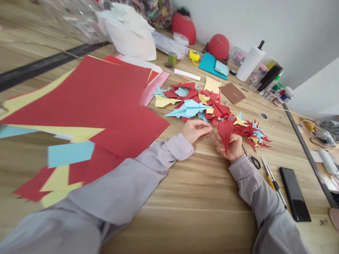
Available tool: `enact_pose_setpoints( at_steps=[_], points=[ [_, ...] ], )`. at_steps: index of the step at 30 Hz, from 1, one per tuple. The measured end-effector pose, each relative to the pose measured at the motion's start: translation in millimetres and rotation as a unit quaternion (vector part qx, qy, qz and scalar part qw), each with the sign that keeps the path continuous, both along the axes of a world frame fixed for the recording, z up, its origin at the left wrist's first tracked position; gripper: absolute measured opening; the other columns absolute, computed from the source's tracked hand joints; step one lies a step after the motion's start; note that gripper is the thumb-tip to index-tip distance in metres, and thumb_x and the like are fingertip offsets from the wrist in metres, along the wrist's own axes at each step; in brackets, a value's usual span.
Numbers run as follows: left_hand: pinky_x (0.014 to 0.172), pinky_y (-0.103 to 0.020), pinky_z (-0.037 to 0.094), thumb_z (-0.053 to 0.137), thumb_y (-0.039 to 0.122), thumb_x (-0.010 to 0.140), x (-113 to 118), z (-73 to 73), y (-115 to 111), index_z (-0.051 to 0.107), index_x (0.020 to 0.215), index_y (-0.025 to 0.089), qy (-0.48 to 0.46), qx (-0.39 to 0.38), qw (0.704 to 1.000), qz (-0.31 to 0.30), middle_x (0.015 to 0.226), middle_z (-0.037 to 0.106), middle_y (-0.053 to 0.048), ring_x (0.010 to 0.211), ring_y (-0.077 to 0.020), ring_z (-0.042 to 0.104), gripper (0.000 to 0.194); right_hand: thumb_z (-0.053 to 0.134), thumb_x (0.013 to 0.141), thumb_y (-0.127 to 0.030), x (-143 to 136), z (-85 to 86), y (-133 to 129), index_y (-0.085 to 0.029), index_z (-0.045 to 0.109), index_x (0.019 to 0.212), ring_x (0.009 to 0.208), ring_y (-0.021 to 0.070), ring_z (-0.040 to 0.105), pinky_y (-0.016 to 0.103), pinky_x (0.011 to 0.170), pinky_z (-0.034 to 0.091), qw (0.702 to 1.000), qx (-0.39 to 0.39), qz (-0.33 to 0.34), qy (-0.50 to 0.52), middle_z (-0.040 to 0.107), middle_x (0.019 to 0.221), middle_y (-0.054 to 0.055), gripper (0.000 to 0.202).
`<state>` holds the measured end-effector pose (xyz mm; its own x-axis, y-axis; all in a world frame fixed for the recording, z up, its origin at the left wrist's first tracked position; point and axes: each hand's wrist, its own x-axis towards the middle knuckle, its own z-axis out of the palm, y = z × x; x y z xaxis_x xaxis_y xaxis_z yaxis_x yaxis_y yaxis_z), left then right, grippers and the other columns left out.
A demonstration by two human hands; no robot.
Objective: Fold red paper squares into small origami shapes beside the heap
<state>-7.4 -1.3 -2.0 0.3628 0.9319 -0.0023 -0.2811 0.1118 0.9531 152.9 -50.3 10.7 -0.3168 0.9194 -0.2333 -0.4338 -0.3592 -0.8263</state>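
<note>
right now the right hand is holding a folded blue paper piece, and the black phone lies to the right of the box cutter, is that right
Not quite: the head view shows that the folded paper piece in the right hand is red, not blue. The black phone does lie to the right of the box cutter.

No legible text, blurred jar label (287,96), unreadable dark mark (323,222) on tabletop (212,201)

Soft, bright light, faint shadows on the wood-grain table (206,197), wide-angle stretch toward the edges, clear plastic packaging (88,28) blurred at upper left.
</note>
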Motion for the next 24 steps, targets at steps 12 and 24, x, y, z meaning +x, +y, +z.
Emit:
enact_pose_setpoints(
  at_steps=[12,24],
  points=[
    [0.050,-0.025,0.045,0.076,0.026,0.051,-2,0.7,1,0.065,0.058,0.013,0.001,0.012,0.999,-0.046,0.049,0.061,0.000,0.046,-0.0117,0.055,0.018,0.046,0.046,-0.017,-6,0.6,-1,-0.020,0.044,0.065,0.038,0.0042,0.014,0.016,0.033,0.015,0.997,-0.022,0.074,0.001,0.030,0.049,-0.008,0.019],
    [0.063,-0.025,0.046,0.074,0.021,0.055,-5,-2.1,5,0.071,0.088,0.014,-0.079,-0.014,0.994,-0.079,0.076,0.069,-0.004,0.068,-0.0146,0.061,0.034,0.042,0.057,-0.016,1,-4.3,-1,-0.016,0.049,0.082,0.040,0.0045,0.011,0.007,0.026,0.013,0.946,-0.176,0.233,0.141,0.035,0.052,-0.005,0.026]
  ],
)
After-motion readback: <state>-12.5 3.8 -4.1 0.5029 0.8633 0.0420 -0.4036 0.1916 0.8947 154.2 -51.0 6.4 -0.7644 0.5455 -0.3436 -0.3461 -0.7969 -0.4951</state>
